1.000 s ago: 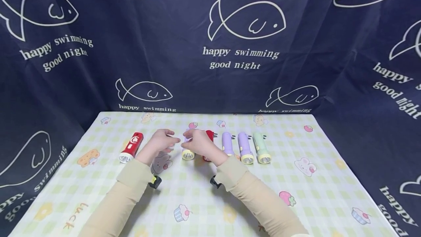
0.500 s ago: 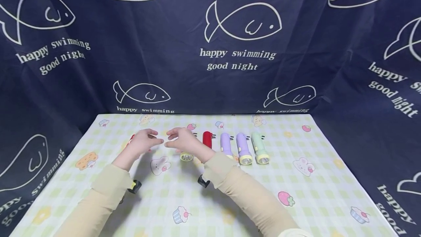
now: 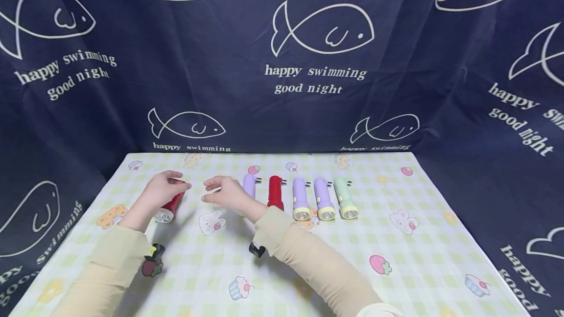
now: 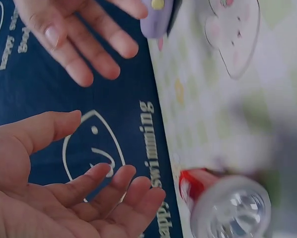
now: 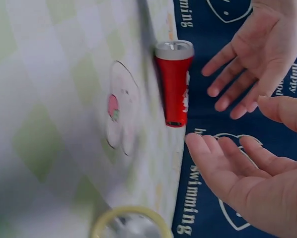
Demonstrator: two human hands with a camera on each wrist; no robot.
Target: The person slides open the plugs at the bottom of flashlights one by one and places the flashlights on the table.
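My left hand [image 3: 158, 193] hovers over the red flashlight with a white head [image 3: 165, 215] at the table's left, partly covering it. In the left wrist view its fingers are loosely spread, and the flashlight [image 4: 233, 208] lies apart from them. My right hand [image 3: 230, 195], fingers relaxed and holding nothing, faces the left one across a gap. Beside it is a purple flashlight [image 3: 249, 184], its head hidden by the right hand and wrist. In the right wrist view, the whole red flashlight [image 5: 175, 84] and a yellow-rimmed flashlight head [image 5: 131, 223] show.
Right of the hands, a row continues with a red flashlight [image 3: 275, 191], two purple flashlights [image 3: 300, 194] and a green flashlight [image 3: 345, 194], plug prongs showing at their far ends. A checked cloth [image 3: 414, 268] covers the table. A dark blue fish-print curtain [image 3: 246, 38] surrounds it.
Both hands have moved left, from near the left purple flashlight toward the red flashlight at the left. The row of flashlights has come into fuller view and stays in place.
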